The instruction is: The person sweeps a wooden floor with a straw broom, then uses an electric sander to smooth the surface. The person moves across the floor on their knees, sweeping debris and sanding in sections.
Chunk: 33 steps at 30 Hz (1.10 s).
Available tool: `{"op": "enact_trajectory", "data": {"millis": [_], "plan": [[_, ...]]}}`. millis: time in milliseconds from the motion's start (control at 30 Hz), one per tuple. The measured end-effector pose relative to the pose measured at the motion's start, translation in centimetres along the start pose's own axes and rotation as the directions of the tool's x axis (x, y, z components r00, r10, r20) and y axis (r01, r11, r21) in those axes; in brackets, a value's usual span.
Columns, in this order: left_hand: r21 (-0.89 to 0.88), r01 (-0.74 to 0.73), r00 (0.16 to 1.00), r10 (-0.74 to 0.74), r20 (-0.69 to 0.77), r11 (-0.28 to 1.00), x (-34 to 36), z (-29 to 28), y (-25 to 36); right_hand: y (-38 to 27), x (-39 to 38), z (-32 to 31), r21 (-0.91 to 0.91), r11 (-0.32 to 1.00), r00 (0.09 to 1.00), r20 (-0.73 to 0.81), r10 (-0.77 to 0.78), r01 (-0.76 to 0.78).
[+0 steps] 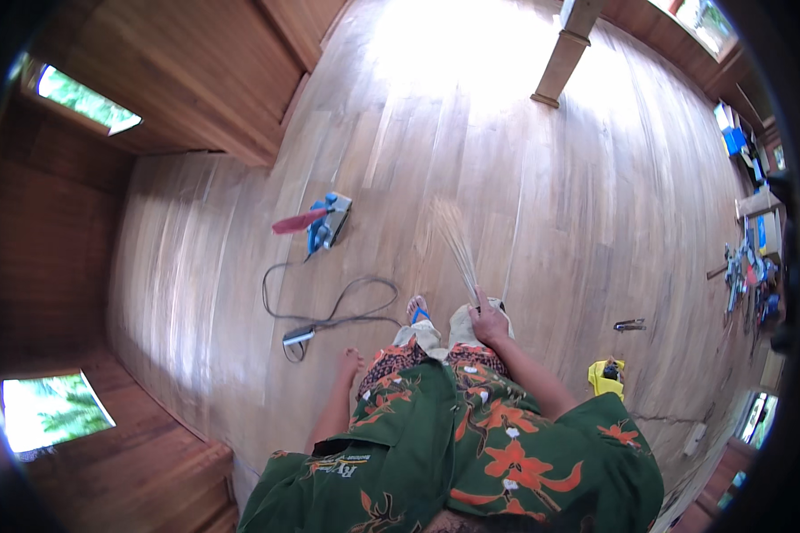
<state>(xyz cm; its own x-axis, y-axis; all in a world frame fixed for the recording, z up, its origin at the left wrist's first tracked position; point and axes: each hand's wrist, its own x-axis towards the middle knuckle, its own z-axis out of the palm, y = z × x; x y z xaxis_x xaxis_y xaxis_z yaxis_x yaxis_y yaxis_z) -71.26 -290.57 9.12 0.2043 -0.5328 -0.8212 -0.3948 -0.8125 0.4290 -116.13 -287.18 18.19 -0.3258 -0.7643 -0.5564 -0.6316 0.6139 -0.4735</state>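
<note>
The person in the green shirt printed with orange flowers (516, 444) stands on a floor of brownish-grey wooden boards (400, 169), and I see the right hand (491, 324) out in front of the right leg. Its grip is closed around the narrow end of a straw-coloured broom of long thin sticks (456, 244). The broom points forward, its tips fanning out; whether they touch the boards I cannot tell. The left hand (351, 360) is beside the left leg, well apart from the broom, fingers curled in; nothing shows in its grip, though I cannot tell how far it is clenched.

The left foot wears a flip-flop with a blue strap (420, 314). Ahead and to the left, a blue-and-grey power tool (336, 222) sits on the boards, a long dusky-red bag (299, 222) sticking out leftward. A thin dark cable (329, 321) loops over the floor toward the feet, with a small pale block (299, 337) beside it. Off to the right lies a small dark elongated tool (629, 325), and nearer the person a bright yellow crumpled piece (604, 385) with something dark on it, too small to make out. Farther right is a jumble of tools (749, 275).
</note>
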Motion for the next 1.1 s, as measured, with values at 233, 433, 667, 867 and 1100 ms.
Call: {"op": "enact_trajectory", "data": {"millis": [233,433,667,867,1100], "plan": [[0.108,-0.412,0.908,0.397,0.136,0.905,3.8,2.5,30.2,-6.8,11.7,-1.1,0.256,0.967,0.997,-0.076,-0.003,0.023],[0.108,-0.508,0.824,0.446,0.349,0.854,13.2,17.1,40.6,-5.8,32.4,8.3,0.358,0.934,0.999,-0.027,0.025,-0.013],[0.179,-0.951,0.309,0.736,0.603,0.253,31.5,29.8,43.4,-6.4,56.4,26.0,0.269,0.909,0.948,-0.060,-0.314,0.318],[0.143,-0.987,0.118,0.281,0.952,-0.070,36.7,31.5,45.6,-9.6,70.9,32.8,0.051,0.905,0.896,-0.172,-0.409,0.423],[-0.153,-0.924,-0.214,0.142,0.966,-0.349,38.4,40.0,50.3,9.6,67.4,28.7,-0.020,0.992,0.797,-0.598,0.091,-0.128]]}}
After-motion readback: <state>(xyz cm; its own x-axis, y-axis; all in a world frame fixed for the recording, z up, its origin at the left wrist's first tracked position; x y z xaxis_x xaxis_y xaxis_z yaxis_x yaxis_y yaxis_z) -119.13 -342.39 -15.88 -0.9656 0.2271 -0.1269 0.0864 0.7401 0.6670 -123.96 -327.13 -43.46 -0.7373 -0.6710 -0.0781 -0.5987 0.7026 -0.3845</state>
